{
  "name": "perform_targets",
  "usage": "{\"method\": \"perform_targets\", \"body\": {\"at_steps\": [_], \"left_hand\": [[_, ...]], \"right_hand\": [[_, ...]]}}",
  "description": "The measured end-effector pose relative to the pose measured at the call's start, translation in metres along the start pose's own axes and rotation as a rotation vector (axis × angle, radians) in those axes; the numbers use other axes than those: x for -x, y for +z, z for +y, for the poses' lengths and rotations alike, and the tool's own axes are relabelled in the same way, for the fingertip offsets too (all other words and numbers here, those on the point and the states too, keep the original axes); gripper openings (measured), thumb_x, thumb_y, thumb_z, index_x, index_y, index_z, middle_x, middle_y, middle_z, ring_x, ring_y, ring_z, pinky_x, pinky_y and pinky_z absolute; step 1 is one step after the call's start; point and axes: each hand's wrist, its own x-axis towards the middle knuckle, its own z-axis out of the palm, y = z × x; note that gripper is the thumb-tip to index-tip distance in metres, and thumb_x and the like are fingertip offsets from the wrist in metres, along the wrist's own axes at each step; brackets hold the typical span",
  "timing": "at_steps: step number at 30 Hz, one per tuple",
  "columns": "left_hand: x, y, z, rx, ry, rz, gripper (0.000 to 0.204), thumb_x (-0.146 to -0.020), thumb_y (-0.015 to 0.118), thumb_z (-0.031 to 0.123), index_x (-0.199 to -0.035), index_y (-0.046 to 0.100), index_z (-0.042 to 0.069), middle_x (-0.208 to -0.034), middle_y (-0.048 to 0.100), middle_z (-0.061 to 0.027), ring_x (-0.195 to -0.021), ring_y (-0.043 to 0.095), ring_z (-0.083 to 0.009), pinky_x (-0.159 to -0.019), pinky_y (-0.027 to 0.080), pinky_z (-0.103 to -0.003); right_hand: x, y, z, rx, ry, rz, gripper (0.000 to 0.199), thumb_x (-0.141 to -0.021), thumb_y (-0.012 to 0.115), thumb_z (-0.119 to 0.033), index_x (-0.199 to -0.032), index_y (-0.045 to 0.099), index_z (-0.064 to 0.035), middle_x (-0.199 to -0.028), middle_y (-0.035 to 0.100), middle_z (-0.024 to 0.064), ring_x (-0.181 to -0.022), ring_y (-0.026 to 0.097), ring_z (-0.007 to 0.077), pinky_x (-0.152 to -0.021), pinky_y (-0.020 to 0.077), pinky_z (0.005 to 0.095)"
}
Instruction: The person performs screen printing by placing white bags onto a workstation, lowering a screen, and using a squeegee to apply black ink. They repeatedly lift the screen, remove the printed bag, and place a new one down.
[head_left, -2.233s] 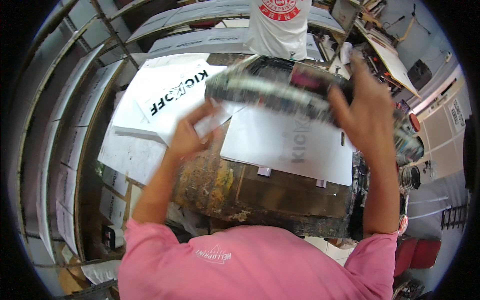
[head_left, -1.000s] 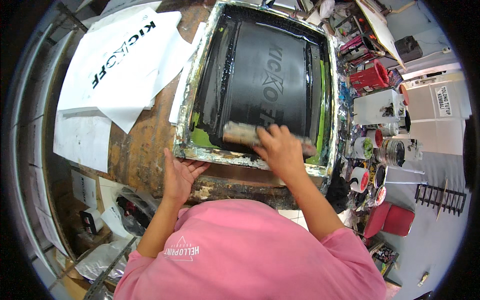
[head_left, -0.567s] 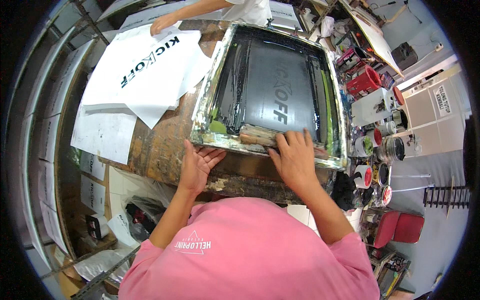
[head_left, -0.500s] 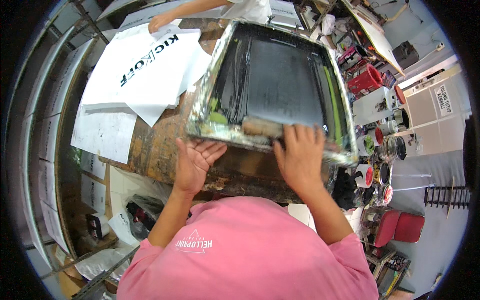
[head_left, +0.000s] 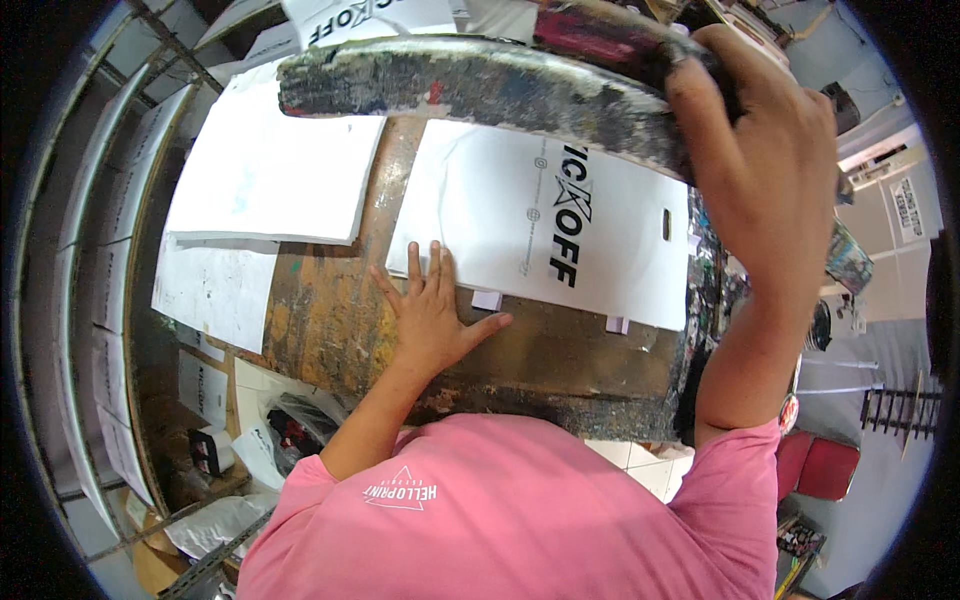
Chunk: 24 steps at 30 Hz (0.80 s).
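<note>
My right hand [head_left: 760, 150] is raised at the upper right, its fingers wrapped round the near edge of a paint-stained screen-printing frame [head_left: 480, 88]. The frame is tilted up off the table, so its mesh is hidden. Behind that edge, by my fingers, shows a stained, dark reddish bar [head_left: 600, 35], perhaps the squeegee. Below the frame lies a white bag [head_left: 620, 240] with black lettering and a slot-shaped handle hole. My left hand [head_left: 425, 310] lies flat with fingers spread, its fingertips at the bag's near left corner.
A stack of white sheets [head_left: 275, 185] lies left on the stained wooden table [head_left: 330, 300]. Small pale tabs [head_left: 487, 300] sit along the bag's near edge. Beyond the frame is another printed white sheet [head_left: 370, 18]. A rack [head_left: 120, 250] stands at far left, a red chair [head_left: 820, 465] at right.
The frame has swung up from the table in my right hand, uncovering the printed bag. My left hand has turned palm down onto the table. The printed sheet on the left stack has moved farther back.
</note>
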Motion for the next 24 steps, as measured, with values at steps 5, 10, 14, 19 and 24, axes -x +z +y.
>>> {"method": "perform_targets", "body": {"at_steps": [5,10,14,19,24], "left_hand": [[-0.051,-0.037,0.019,0.476,0.109,0.323,0.078,-0.088,0.073,0.053,-0.135,0.059,-0.007,-0.139,0.061,-0.0231,-0.136,0.051,-0.0395,-0.117,0.029,-0.060],[-0.084,-0.079,0.019,0.624,0.012,0.553,0.043,-0.092,0.073,0.015,-0.132,0.066,0.000,-0.121,0.073,-0.0146,-0.085,0.070,-0.0170,-0.068,0.057,-0.027],[-0.065,-0.086,-0.028,0.902,-0.237,0.508,0.042,-0.094,0.071,0.013,-0.134,0.065,0.002,-0.101,0.075,-0.0138,-0.077,0.070,-0.0136,-0.063,0.056,-0.027],[-0.053,-0.129,-0.127,0.855,-0.358,0.428,0.053,-0.092,0.070,0.007,-0.143,0.057,0.000,-0.074,0.071,-0.0079,-0.063,0.065,-0.0076,-0.057,0.051,-0.023],[-0.053,-0.153,-0.259,0.859,-0.252,0.422,0.062,-0.084,0.070,-0.001,-0.144,0.054,-0.004,-0.131,0.065,-0.0154,-0.089,0.069,-0.0157,-0.076,0.057,-0.028]], "right_hand": [[-0.020,-0.002,0.027,-0.001,0.087,-0.015,0.045,-0.101,0.055,-0.038,-0.122,0.068,-0.0011,-0.096,0.070,0.0247,-0.085,0.071,0.0349,-0.079,0.0521,0.0386],[-0.037,-0.003,0.038,-0.041,0.093,-0.023,0.047,-0.101,0.055,-0.038,-0.123,0.067,0.0010,-0.098,0.070,0.0251,-0.087,0.071,0.0309,-0.080,0.0520,0.0378],[-0.032,-0.001,0.037,-0.033,0.027,0.051,0.049,-0.102,0.053,-0.038,-0.123,0.065,0.0049,-0.097,0.069,0.0251,-0.087,0.069,0.0253,-0.082,0.0514,0.0363],[-0.033,-0.012,0.015,-0.008,0.091,-0.071,0.042,-0.101,0.051,-0.033,-0.116,0.067,0.0025,-0.090,0.068,0.0238,-0.080,0.068,0.0328,-0.080,0.0498,0.0395],[-0.018,-0.003,0.006,0.107,0.038,0.025,0.035,-0.097,0.053,-0.031,-0.109,0.067,-0.0011,-0.093,0.068,0.0223,-0.083,0.060,0.0406,-0.085,0.0460,0.0431]]}}
